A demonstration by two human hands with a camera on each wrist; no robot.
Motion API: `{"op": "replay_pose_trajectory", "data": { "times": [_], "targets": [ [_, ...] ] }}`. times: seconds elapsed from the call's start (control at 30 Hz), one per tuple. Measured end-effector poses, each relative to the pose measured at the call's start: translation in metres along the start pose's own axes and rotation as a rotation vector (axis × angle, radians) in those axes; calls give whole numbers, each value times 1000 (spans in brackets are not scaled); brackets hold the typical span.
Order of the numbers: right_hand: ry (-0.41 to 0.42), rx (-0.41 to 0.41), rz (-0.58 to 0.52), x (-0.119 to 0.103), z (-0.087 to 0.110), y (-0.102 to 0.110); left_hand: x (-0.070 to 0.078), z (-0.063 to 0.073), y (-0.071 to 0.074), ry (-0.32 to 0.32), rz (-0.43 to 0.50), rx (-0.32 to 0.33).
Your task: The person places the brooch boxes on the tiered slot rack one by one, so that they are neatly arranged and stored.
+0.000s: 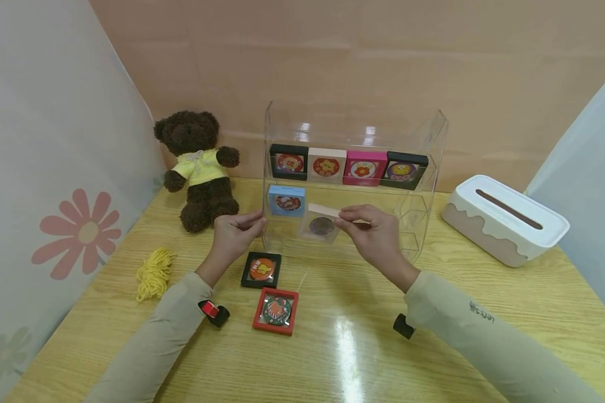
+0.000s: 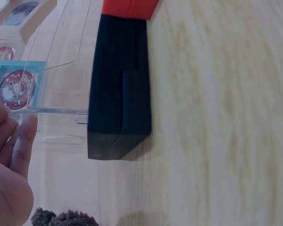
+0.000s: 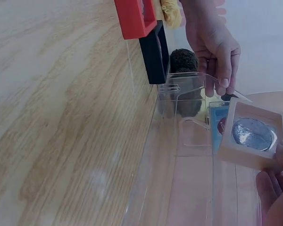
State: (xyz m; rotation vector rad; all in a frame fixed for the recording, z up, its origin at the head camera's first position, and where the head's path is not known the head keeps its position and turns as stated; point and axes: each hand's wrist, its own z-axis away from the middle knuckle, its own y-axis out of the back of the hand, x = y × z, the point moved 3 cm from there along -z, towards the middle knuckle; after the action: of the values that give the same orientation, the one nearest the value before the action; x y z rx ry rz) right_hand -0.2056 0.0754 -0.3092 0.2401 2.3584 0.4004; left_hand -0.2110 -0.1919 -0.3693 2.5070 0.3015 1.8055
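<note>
My right hand [image 1: 375,232] pinches the right edge of a cream-framed display box [image 1: 310,214] with a round badge inside. The box is tilted in front of the clear tiered rack [image 1: 436,131], beside a blue-framed box [image 1: 287,200] on the lower tier. With thumb and fingers, my left hand [image 1: 234,238] pinches the rack's left side edge. In the right wrist view the held box [image 3: 236,153] shows a silvery disc behind its clear window. Below the rack, a black-framed box [image 1: 261,270] and a red-framed box [image 1: 276,312] lie on the table.
Several framed badges, among them a pink-framed one [image 1: 365,168], stand along the rack's upper tier. A brown teddy bear [image 1: 201,168] sits left of the rack, yellow yarn [image 1: 154,274] lies nearer, and a white-topped tissue box [image 1: 504,218] stands right. Fabric walls surround the table.
</note>
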Motion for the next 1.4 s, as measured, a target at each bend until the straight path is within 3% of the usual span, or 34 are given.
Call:
{"op": "replay_pose_trajectory", "data": {
  "times": [0.23,0.7,1.0,1.23,1.4],
  "targets": [
    [-17,76,-8,3,-6,4,6,2,0,-17,-9,3],
    [33,155,25,8,-22,7,4,3,1,-20,-18,10],
    [39,156,12,15,-26,2,3,4,1,-18,-14,7],
    [-1,140,15,50,-25,-6,-22,-2,3,-47,-25,13],
    [-21,111,31,57,-24,-10,-11,0,1,-31,-10,4]
  ]
}}
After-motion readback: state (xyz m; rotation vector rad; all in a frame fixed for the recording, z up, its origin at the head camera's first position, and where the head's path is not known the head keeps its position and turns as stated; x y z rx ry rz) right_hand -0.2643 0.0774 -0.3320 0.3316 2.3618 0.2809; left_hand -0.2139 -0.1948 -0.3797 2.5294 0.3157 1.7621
